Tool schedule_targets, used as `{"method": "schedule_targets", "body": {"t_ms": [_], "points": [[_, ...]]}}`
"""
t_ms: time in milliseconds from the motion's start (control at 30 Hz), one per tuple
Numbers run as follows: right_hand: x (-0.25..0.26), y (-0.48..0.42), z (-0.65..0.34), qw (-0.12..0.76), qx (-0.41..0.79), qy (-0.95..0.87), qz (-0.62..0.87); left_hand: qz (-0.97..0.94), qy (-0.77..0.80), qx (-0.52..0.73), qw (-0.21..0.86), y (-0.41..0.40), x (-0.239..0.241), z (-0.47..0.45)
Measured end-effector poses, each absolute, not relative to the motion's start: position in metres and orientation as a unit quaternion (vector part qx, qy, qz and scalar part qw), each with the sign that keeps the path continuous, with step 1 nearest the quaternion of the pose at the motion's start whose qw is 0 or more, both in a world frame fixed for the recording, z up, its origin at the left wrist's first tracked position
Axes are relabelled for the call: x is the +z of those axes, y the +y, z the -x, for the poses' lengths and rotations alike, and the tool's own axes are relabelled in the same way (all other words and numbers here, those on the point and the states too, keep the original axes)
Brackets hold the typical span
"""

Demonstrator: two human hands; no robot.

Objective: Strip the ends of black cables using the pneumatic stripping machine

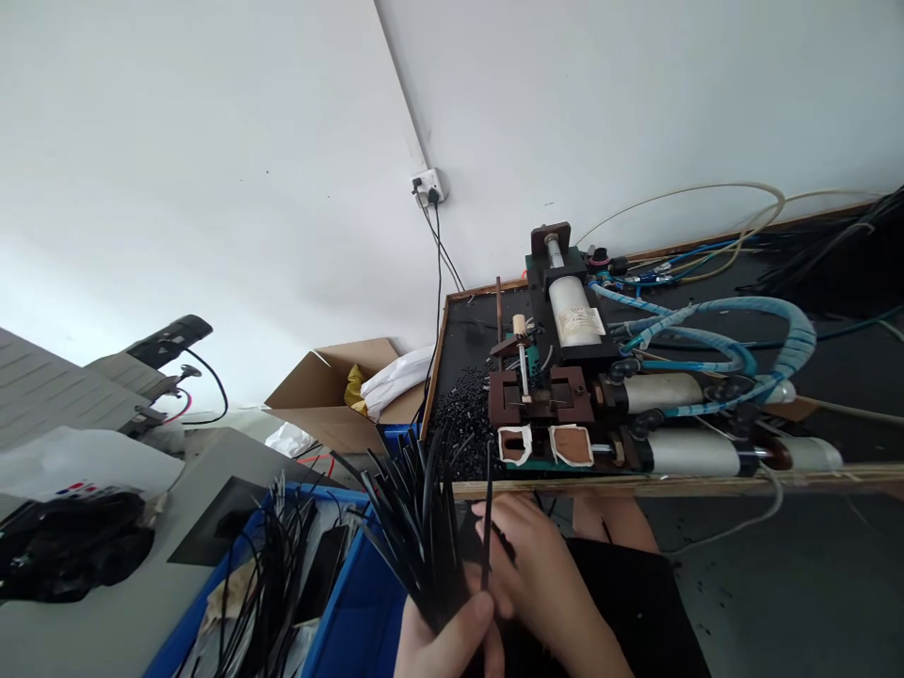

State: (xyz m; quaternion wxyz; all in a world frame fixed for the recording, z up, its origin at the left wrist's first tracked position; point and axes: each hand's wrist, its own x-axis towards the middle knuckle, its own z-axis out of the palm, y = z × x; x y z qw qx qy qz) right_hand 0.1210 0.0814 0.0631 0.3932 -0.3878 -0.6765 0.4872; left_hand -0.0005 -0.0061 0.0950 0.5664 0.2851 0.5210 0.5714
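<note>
My left hand is closed around a fanned bundle of thin black strips, their tips pointing up and away from me. One separate strip stands upright by the left thumb, in front of the other hand's fingers. Close beside the bundle is my right hand, its fingers curled, with a short dark length of strip showing between them. Beyond the hands, at the bench edge, sits a pneumatic clamping machine with brown metal jaws and two white-taped pads.
Many small black cut pieces lie left of the machine on the wood-edged bench. Blue air hoses loop at the right. A blue crate with more strips stands below left, near an open cardboard box.
</note>
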Motion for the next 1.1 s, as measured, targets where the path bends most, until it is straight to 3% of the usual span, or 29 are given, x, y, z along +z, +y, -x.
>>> {"method": "schedule_targets", "body": {"t_ms": [233, 600, 900, 1100], "points": [[0.094, 0.063, -0.136, 0.540, 0.625, -0.506, 0.248, -0.268, 0.555, 0.554, 0.561, 0.006, 0.100, -0.010], [0.073, 0.074, -0.128, 0.564, 0.775, -0.181, 0.220, -0.336, 0.550, 0.583, 0.496, 0.015, 0.111, -0.013], [0.073, 0.082, -0.127, 0.534, 0.798, -0.129, 0.246, -0.266, 0.425, 0.573, 0.648, 0.012, 0.102, -0.011], [0.073, 0.085, -0.128, 0.525, 0.800, -0.128, 0.261, -0.275, 0.374, 0.573, 0.676, 0.015, 0.093, -0.009]]}}
